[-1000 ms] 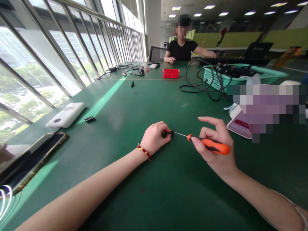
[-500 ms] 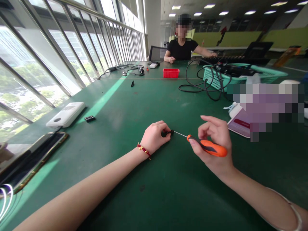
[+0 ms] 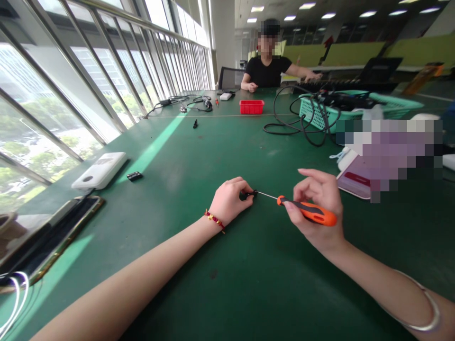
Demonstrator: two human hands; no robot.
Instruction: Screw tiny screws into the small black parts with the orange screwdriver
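My left hand [image 3: 232,199] rests on the green table, its thumb and fingers pinched on a small black part [image 3: 251,193], mostly hidden by the fingers. In my right hand [image 3: 318,208] is a screwdriver [image 3: 309,210] with an orange and dark grey handle. The handle lies between the thumb and the curled fingers, while the index finger is raised off it. Its thin metal shaft points left, and the tip meets the black part at my left fingertips.
A small black piece [image 3: 134,176] and a white device [image 3: 100,170] lie left, near a phone [image 3: 67,232]. Farther back are a red bin [image 3: 251,107], another black piece [image 3: 195,124] and a teal basket [image 3: 313,113] with black cables. A person [image 3: 267,71] sits opposite.
The screwdriver handle has turned slightly about its shaft, showing a different side, and my right thumb has shifted along with it. My left hand keeps its pinch. The view has moved a little.
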